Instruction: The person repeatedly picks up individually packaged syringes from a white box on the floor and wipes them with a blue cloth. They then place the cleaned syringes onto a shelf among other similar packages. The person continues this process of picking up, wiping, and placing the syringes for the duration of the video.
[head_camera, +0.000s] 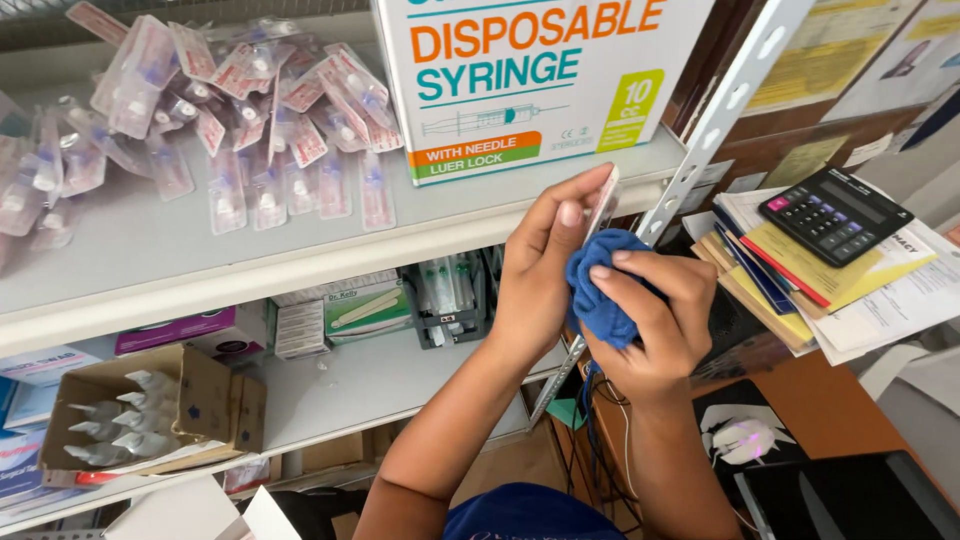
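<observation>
Head view: left hand (545, 265) pinches small flat clear packet (603, 200) upright, near shelf edge (300, 265), below syringe box (530, 80). Right hand (650, 320) closed round bunched blue cloth (600, 285), pressed against packet. Best: steady pinch, light strokes along flat face.

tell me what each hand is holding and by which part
Left hand pinches a small flat packet by its lower edge. Right hand grips a bunched blue cloth around its middle.
</observation>
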